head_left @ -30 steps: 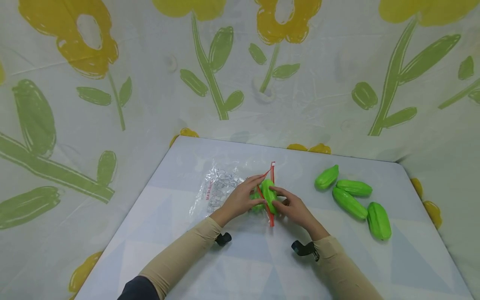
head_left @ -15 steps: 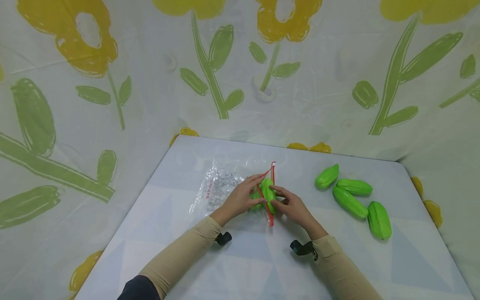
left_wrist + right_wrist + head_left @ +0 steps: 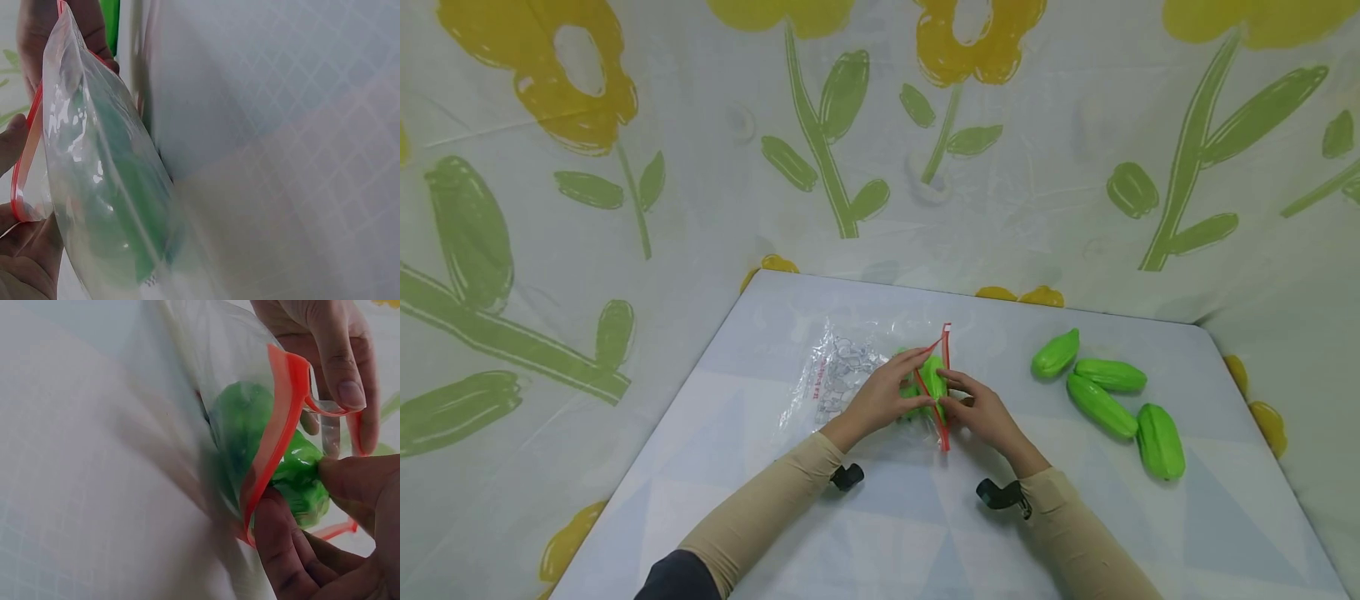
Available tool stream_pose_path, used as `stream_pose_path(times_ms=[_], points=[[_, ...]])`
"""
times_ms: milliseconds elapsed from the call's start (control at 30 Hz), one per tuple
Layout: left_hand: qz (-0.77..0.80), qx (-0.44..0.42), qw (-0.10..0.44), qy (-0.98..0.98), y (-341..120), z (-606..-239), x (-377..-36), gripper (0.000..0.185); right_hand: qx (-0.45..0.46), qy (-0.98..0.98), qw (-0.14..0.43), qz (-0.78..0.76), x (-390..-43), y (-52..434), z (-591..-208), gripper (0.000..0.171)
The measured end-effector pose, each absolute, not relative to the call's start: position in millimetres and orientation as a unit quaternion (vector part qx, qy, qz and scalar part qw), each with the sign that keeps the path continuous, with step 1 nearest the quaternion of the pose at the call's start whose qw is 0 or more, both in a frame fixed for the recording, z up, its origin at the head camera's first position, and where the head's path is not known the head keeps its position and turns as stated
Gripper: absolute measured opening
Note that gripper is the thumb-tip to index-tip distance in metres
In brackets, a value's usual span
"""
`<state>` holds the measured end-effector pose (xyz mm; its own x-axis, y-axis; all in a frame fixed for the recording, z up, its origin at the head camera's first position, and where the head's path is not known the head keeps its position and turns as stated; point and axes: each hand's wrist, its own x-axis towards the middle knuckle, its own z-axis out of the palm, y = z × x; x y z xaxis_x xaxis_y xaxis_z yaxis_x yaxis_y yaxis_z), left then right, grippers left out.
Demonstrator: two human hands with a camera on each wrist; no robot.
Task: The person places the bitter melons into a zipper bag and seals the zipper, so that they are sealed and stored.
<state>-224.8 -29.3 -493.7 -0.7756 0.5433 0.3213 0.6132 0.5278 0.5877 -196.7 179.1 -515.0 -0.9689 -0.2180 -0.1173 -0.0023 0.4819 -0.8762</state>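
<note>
Head view showed the left hand pinching open the red-zippered mouth of the clear bag at table centre while the right hand, fingers clamped on a green fruit, fed it inside; seating it fully likely called for a deeper push.
</note>
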Motion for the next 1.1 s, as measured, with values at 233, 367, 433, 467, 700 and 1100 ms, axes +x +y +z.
stream_pose_path(times_ms=[233, 367, 433, 467, 700, 1100], points=[[-0.352, -0.331, 0.051, -0.874, -28.4, -494.3, -225.3, 0.076, -0.058, 0.855, 0.102, -0.506, -197.6, 179.1, -514.8, 0.050], [-0.352, -0.327, 0.046, -0.876, -28.2, -493.5, -224.5, 0.076, -0.067, 0.850, 0.104, -0.513, -197.9, 178.9, -515.2, 0.051], [-0.351, -0.326, 0.044, -0.877, -28.1, -493.2, -224.1, 0.076, -0.070, 0.849, 0.104, -0.513, -198.2, 178.6, -515.6, 0.051], [-0.350, -0.325, 0.044, -0.878, -28.0, -493.2, -224.0, 0.076, -0.072, 0.850, 0.103, -0.511, -198.3, 178.4, -515.7, 0.051], [-0.345, -0.321, 0.045, -0.881, -28.0, -493.0, -222.9, 0.076, -0.071, 0.851, 0.104, -0.510, -200.4, 177.4, -518.6, 0.051], [-0.341, -0.316, 0.042, -0.884, -28.3, -494.9, -223.2, 0.078, -0.070, 0.853, 0.103, -0.507, -198.8, 177.9, -519.5, 0.054]])
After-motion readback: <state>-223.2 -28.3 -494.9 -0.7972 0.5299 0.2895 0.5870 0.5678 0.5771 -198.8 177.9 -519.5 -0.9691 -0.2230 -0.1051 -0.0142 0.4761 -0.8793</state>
